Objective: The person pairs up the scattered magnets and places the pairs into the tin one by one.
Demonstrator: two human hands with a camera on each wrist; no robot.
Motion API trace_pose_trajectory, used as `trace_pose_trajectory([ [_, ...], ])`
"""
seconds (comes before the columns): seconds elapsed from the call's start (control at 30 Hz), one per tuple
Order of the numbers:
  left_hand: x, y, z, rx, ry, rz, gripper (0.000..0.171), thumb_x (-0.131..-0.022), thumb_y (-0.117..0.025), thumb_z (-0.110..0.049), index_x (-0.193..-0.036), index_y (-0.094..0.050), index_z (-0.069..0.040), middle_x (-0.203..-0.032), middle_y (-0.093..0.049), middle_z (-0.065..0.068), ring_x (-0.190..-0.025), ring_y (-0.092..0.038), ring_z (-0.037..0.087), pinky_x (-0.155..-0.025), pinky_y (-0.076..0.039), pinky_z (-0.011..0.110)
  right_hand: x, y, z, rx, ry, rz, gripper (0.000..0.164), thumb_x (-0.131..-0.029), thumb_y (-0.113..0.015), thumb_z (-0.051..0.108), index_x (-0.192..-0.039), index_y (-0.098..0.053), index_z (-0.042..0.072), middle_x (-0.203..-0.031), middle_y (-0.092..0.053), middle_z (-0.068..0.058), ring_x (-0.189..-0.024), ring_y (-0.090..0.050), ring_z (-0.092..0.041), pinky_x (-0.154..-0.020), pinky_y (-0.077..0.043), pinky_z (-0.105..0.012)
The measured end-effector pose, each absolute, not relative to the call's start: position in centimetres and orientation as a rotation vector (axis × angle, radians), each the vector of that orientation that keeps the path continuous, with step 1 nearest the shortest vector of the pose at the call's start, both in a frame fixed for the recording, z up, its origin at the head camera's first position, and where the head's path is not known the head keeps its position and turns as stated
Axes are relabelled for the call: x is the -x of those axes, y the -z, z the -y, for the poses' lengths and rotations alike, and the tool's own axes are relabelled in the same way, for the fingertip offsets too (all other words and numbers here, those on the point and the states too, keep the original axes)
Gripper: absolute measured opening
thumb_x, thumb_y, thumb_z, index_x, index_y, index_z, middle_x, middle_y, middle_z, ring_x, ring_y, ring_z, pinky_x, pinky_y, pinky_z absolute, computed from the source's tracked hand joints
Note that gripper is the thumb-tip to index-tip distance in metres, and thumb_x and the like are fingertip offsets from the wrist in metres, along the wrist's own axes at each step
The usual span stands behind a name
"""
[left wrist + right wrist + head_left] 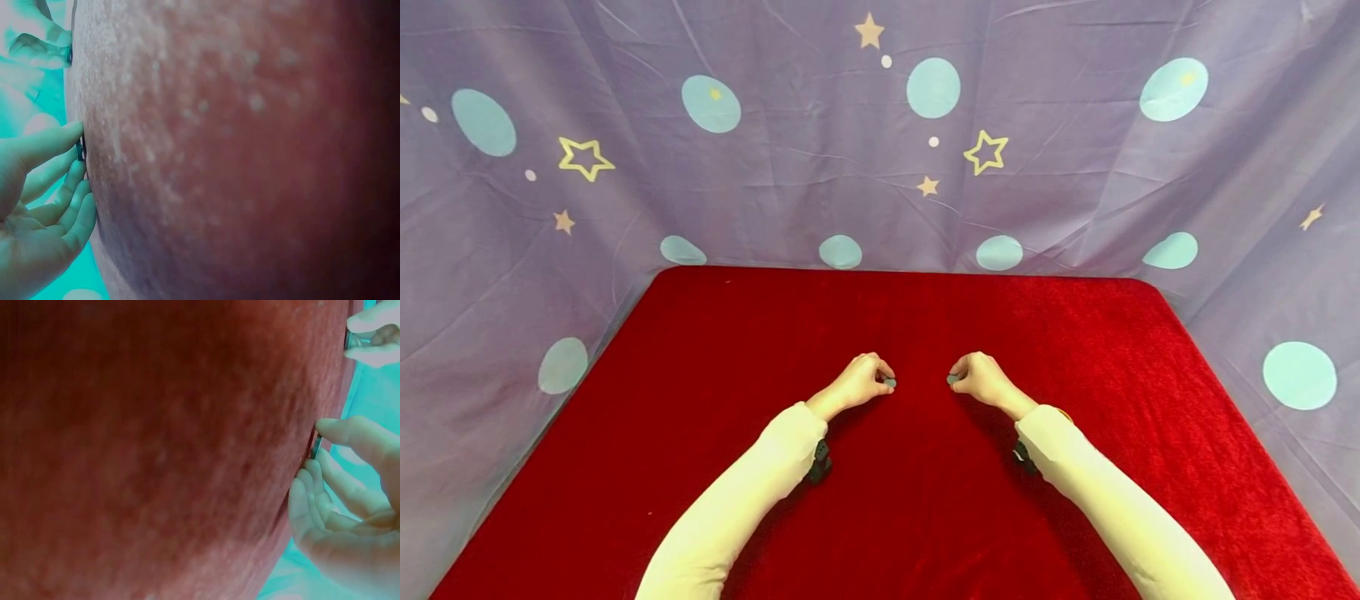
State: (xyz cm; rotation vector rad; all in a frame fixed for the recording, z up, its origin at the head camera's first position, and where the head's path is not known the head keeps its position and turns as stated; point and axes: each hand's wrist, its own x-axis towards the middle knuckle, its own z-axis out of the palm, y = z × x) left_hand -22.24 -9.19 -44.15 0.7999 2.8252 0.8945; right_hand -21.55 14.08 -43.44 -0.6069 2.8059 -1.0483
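Observation:
Thumb and fingers of my left hand (862, 382) pinch a small grey disc (890, 383) at the surface of the red cloth. Facing it across a short gap, my right hand (985, 380) pinches a similar grey disc (952, 379). In the left wrist view the left disc (80, 150) appears as a thin dark edge between thumb and fingertips, against the cloth. The right wrist view shows the right disc (316, 447) edge-on in the same way. Fingers cover part of each disc, so their exact kind cannot be told.
A red velvety cloth (917, 483) covers the table. Purple curtains (820, 150) with stars and pale blue spots enclose its back and sides. A dark wrist device (820, 462) sits under the left sleeve, another (1022, 454) under the right.

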Motion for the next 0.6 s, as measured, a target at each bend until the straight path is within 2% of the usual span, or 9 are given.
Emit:
trace_pose_trajectory([
  [0.17,22.3,44.1,8.8,-0.835,-0.866,-2.823,0.017,-0.071,-0.071,-0.007,-0.086,-0.068,0.001,-0.078,-0.059,0.007,-0.077,-0.055,0.020,-0.076,-0.040,0.032,21.5,43.3,-13.4,0.644,1.026,-2.813,0.014,-0.071,-0.065,-0.003,-0.083,-0.065,-0.010,-0.076,-0.065,-0.016,-0.071,-0.062,-0.025,-0.063,-0.050,-0.032],
  [0.6,22.1,44.0,7.8,-0.824,-0.839,-2.804,0.016,-0.073,-0.070,-0.007,-0.086,-0.068,0.001,-0.080,-0.060,0.008,-0.079,-0.054,0.021,-0.076,-0.041,0.031,21.2,43.4,-11.9,0.633,1.020,-2.787,0.011,-0.071,-0.066,-0.002,-0.081,-0.066,-0.007,-0.075,-0.065,-0.013,-0.071,-0.061,-0.022,-0.064,-0.049,-0.030],
])
